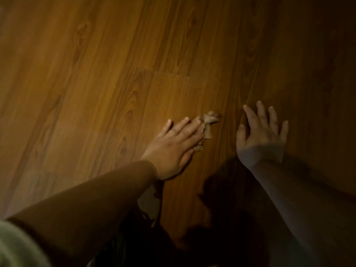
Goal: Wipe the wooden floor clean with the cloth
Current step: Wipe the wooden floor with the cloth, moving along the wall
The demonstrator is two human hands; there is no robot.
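Observation:
The wooden floor [107, 60] of brown grained planks fills the dim view. My left hand [173, 147] lies flat on it near the centre, fingers straight, pressing down a small crumpled pale cloth [209, 122]. Only the cloth's edge shows past the fingertips and along the hand's right side; the rest is hidden under the palm. My right hand [262, 130] rests flat on the floor to the right, fingers spread, holding nothing, a hand's width away from the cloth.
Both arms wear long sleeves. Dark shadow and dark clothing [146, 237] cover the lower middle of the view. Bare planks stretch to the left, the top and the far right.

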